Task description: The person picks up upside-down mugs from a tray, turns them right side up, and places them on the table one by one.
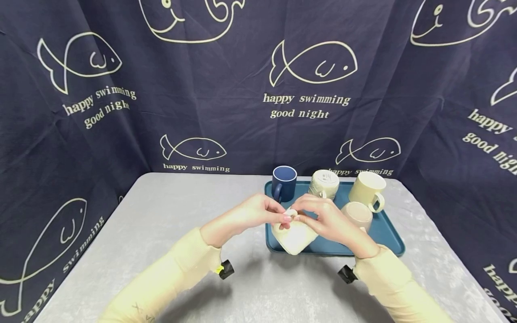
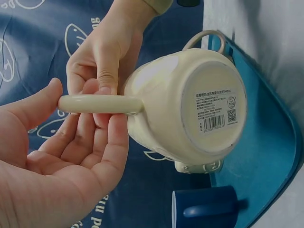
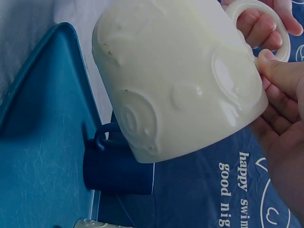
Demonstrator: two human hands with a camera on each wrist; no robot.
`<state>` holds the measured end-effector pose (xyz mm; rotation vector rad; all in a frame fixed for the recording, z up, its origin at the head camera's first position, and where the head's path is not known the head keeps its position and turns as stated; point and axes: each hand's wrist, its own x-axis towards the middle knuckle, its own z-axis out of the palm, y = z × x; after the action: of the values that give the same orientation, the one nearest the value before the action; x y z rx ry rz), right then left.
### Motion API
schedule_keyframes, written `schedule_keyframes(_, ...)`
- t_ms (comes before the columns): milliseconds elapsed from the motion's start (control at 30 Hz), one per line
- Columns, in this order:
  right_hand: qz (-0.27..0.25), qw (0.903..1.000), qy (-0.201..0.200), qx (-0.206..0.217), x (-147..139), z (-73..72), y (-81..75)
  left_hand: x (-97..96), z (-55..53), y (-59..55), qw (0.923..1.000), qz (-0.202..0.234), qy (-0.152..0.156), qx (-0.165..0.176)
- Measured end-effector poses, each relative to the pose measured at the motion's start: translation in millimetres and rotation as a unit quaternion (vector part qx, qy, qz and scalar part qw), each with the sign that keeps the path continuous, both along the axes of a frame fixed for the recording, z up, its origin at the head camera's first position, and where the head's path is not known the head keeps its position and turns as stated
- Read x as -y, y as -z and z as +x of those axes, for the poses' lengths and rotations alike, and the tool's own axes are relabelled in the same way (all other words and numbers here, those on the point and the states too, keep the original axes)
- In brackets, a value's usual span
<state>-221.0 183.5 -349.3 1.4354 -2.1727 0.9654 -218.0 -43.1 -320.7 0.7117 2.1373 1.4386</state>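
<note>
A cream mug (image 1: 295, 237) with raised patterns (image 3: 178, 80) is held up over the front left of the tray, tilted. In the left wrist view its labelled base (image 2: 213, 109) faces the camera. My left hand (image 1: 262, 211) holds the mug's handle (image 2: 99, 104), its fingers passing through the loop. From the other side my right hand (image 1: 323, 214) pinches the mug where the handle joins the body, with the thumb (image 3: 273, 66) at that joint. Part of the right hand's grip is hidden behind the handle in the left wrist view.
On the blue tray (image 1: 397, 240) stand a dark blue mug (image 1: 284, 185), an upturned patterned cream mug (image 1: 324, 183), a pale yellow mug (image 1: 366, 189) and an upturned beige mug (image 1: 357, 216). Dark fish-print cloth (image 1: 194, 107) hangs behind the grey table (image 1: 181, 202).
</note>
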Motion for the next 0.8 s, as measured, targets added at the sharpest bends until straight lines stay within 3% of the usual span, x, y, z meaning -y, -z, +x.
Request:
schedule_keyframes(133, 0.001, 1.0, -0.005, -0.006, 3, 1.1, 0.5, 0.8, -0.8, 2.8, 0.9998, -0.004, 0.004, 0.017)
schedule_keyframes(367, 0.023, 0.9996, 0.007, 0.016, 3, 2.4, 3.7, 2.1, 3.8, 7.2, 0.9998, -0.003, 0.011, 0.014)
schedule_keyframes(800, 0.032, 0.9991, 0.024, -0.016, 4, 2.8, 1.2, 2.3, 9.8, 12.7, 0.9995, 0.002, -0.024, 0.02)
